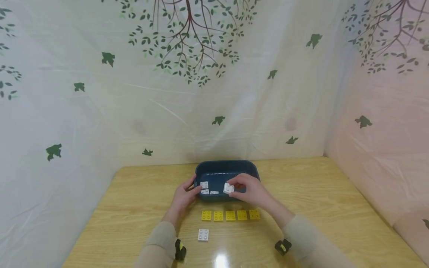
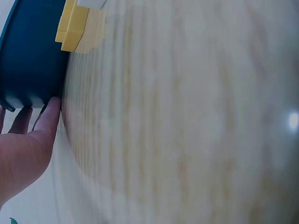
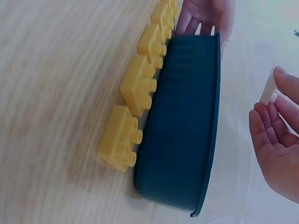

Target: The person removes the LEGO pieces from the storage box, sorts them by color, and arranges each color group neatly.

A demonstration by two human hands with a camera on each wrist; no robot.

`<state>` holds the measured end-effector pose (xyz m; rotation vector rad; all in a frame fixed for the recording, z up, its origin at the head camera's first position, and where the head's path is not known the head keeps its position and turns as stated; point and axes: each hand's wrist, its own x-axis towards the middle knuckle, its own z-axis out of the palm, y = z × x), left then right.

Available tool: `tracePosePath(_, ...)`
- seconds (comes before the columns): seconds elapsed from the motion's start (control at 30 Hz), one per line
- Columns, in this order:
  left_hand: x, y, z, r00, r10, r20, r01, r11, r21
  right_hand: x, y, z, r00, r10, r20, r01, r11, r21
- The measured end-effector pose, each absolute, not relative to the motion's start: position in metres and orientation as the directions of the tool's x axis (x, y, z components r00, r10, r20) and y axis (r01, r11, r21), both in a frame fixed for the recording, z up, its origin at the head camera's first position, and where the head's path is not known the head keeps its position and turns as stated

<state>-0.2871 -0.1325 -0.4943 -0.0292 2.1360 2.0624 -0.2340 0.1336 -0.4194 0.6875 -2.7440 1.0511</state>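
Right hand [image 1: 247, 188] pinches white brick [image 1: 229, 188] above blue bin [image 1: 218, 178]; left hand [image 1: 183, 196], fingers mostly straight, touches bin's left end; yellow bricks [image 1: 230, 215] nearby

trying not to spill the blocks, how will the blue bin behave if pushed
The bin looks stiff: its wall shows no bend where the left hand touches it. It is probably light, being thin-rimmed with only a few white blocks inside. Wide and low, it would likely slide on the glossy table rather than tip.
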Motion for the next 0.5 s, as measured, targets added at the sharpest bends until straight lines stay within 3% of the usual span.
tracePosePath(0.5, -0.284, -0.132, -0.494, -0.985, 0.101, -0.138, -0.134, 0.043, 0.99, -0.208, 0.134, -0.435, -0.891, -0.395, 0.221, -0.44, 0.64, -0.63)
